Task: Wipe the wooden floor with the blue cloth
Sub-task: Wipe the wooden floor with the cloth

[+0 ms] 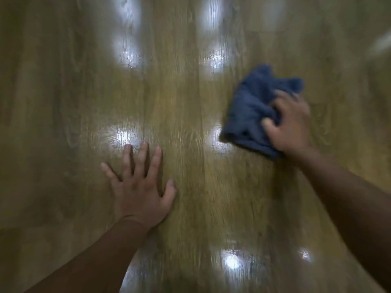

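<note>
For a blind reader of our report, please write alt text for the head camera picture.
A right hand grips a crumpled blue cloth against a glossy wooden floor, seen from above. The left hand rests flat on the floor with fingers spread. Bright light reflections dot the boards, and the picture is blurred.

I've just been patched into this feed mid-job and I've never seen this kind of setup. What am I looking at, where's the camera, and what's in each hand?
There is no machine here: a person is working with bare hands. The single picture comes from a camera on their head, looking forward and down. The glossy surface is a wooden floor, showing bright reflections of lights. The left hand lies flat on the floor, fingers spread, holding nothing. The right hand grips a bunched blue cloth against the floor. The picture is blurred, so finer detail cannot be told.
</note>
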Available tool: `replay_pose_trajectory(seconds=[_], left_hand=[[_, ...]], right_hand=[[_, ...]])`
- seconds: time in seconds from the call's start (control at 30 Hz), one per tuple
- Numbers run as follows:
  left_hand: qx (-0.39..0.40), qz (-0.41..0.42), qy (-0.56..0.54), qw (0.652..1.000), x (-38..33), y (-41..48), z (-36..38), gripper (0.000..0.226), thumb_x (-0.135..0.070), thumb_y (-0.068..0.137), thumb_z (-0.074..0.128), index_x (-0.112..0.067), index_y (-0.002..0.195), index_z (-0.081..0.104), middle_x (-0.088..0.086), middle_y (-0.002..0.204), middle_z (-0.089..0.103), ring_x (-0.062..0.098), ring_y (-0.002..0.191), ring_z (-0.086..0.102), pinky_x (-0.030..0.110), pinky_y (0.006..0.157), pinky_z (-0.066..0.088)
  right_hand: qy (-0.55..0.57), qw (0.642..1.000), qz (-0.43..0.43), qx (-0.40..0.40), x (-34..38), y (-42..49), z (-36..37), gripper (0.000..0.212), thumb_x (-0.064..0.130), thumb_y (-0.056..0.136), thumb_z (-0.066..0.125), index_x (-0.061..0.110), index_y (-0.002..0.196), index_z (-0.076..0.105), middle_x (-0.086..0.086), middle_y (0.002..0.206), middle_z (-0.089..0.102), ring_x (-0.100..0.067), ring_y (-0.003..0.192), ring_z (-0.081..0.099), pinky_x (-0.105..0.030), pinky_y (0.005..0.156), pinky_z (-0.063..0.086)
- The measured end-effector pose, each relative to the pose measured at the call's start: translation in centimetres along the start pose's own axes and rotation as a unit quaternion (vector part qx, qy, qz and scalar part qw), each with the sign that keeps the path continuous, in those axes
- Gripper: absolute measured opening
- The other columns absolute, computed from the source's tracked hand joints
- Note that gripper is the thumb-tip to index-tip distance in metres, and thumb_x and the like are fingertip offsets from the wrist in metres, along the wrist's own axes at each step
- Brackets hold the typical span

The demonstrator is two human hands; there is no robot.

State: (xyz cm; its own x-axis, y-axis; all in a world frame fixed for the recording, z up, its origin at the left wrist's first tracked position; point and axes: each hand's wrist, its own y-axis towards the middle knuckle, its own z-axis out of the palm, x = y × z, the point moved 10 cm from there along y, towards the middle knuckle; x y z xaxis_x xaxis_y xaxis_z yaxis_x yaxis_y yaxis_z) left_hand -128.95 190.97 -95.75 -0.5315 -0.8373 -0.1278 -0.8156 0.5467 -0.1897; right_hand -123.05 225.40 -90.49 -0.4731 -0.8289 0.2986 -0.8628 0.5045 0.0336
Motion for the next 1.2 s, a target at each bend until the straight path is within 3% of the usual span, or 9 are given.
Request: replay_pose_trajectory(seconds=[0.1, 0.2, 0.33, 0.5, 0.63, 0.8, 0.9, 1.03, 1.2], left_hand=[[-0.009, -0.006, -0.002, 1.000, 0.1, -0.1, 0.1, 0.079, -0.059, 0.083, 0.040, -0.023, 0.153, 0.033, 0.006, 0.163, 0.025, 0.035, 0.153, 0.008, 0.075, 0.111, -0.004], [0.007, -0.006, -0.005, 1.000, 0.0, -0.1, 0.0, 0.078, -0.058, 0.084, 0.039, -0.023, 0.154, 0.032, 0.007, 0.163, 0.023, 0.035, 0.153, 0.004, 0.074, 0.111, -0.006], [0.016, -0.009, 0.008, 1.000, -0.1, -0.2, 0.0, 0.078, -0.057, 0.082, 0.040, -0.019, 0.150, 0.039, 0.012, 0.160, 0.029, 0.040, 0.151, 0.013, 0.076, 0.111, 0.000], [0.004, -0.084, -0.003, 0.996, 1.3, -0.3, -0.4, 0.087, -0.061, 0.075, 0.038, 0.000, 0.135, 0.053, 0.043, 0.139, 0.040, 0.058, 0.133, 0.032, 0.074, 0.112, 0.010], [-0.013, -0.067, -0.004, 0.998, 0.9, -0.1, -0.8, 0.087, -0.063, 0.079, 0.036, -0.011, 0.148, 0.039, 0.032, 0.154, 0.029, 0.046, 0.145, 0.021, 0.070, 0.114, 0.009], [-0.007, -0.068, -0.005, 0.998, 0.8, -0.2, -0.8, 0.087, -0.066, 0.081, 0.034, -0.019, 0.155, 0.028, 0.025, 0.161, 0.019, 0.038, 0.151, 0.010, 0.068, 0.117, 0.004], [-0.001, -0.068, 0.005, 0.998, 0.5, -0.2, -0.7, 0.087, -0.063, 0.082, 0.032, -0.015, 0.154, 0.031, 0.027, 0.159, 0.022, 0.042, 0.150, 0.013, 0.071, 0.115, 0.007], [0.010, -0.059, 0.017, 0.998, 0.4, 0.0, -0.3, 0.088, -0.064, 0.083, 0.031, -0.014, 0.155, 0.028, 0.027, 0.161, 0.017, 0.043, 0.150, 0.010, 0.071, 0.115, 0.005], [0.005, -0.056, 0.015, 0.998, 0.5, 0.0, -0.7, 0.087, -0.066, 0.084, 0.029, -0.016, 0.156, 0.027, 0.025, 0.162, 0.015, 0.042, 0.150, 0.010, 0.069, 0.116, 0.004]], right_hand=[[-0.007, 0.987, 0.156, 0.039, -10.1, -2.9, -2.8, 0.032, 0.041, 0.074, 0.042, 0.012, 0.085, 0.047, -0.026, 0.110, 0.055, -0.045, 0.106, 0.052, -0.061, 0.096, 0.040], [-0.081, 0.977, 0.198, 0.011, -7.2, -0.8, -1.4, 0.039, 0.047, 0.076, 0.041, 0.013, 0.092, 0.049, -0.018, 0.127, 0.053, -0.044, 0.123, 0.044, -0.062, 0.111, 0.027], [-0.065, 0.997, -0.017, 0.028, 12.2, 2.2, 5.3, 0.055, 0.056, 0.072, 0.042, 0.021, 0.110, 0.061, -0.001, 0.131, 0.058, -0.039, 0.133, 0.041, -0.062, 0.117, 0.015], [0.026, 0.966, -0.239, 0.096, 30.8, 2.3, 11.5, 0.045, 0.055, 0.082, 0.054, 0.037, 0.123, 0.057, 0.012, 0.139, 0.051, -0.040, 0.140, 0.028, -0.067, 0.116, -0.003], [0.005, 0.964, -0.252, 0.083, 23.9, 4.8, 10.0, 0.050, 0.047, 0.088, 0.049, 0.039, 0.138, 0.051, 0.013, 0.152, 0.041, -0.029, 0.145, 0.027, -0.061, 0.120, 0.002], [0.000, 0.997, -0.070, 0.030, 1.1, 9.3, 2.4, 0.062, 0.045, 0.084, 0.037, 0.020, 0.136, 0.056, -0.005, 0.151, 0.045, -0.035, 0.137, 0.042, -0.048, 0.117, 0.029], [-0.023, 0.993, 0.114, -0.006, -11.4, 8.2, -1.7, 0.062, 0.049, 0.083, 0.031, 0.020, 0.133, 0.053, -0.009, 0.152, 0.040, -0.039, 0.139, 0.036, -0.053, 0.118, 0.025], [-0.048, 0.977, 0.207, -0.030, -7.7, 10.6, -0.4, 0.059, 0.054, 0.080, 0.029, 0.032, 0.131, 0.049, -0.003, 0.151, 0.040, -0.043, 0.144, 0.027, -0.068, 0.118, 0.006], [-0.040, 0.999, -0.005, 0.034, 12.7, 12.8, 6.5, 0.061, 0.057, 0.081, 0.034, 0.040, 0.139, 0.046, 0.005, 0.158, 0.035, -0.043, 0.148, 0.018, -0.066, 0.118, -0.002]])
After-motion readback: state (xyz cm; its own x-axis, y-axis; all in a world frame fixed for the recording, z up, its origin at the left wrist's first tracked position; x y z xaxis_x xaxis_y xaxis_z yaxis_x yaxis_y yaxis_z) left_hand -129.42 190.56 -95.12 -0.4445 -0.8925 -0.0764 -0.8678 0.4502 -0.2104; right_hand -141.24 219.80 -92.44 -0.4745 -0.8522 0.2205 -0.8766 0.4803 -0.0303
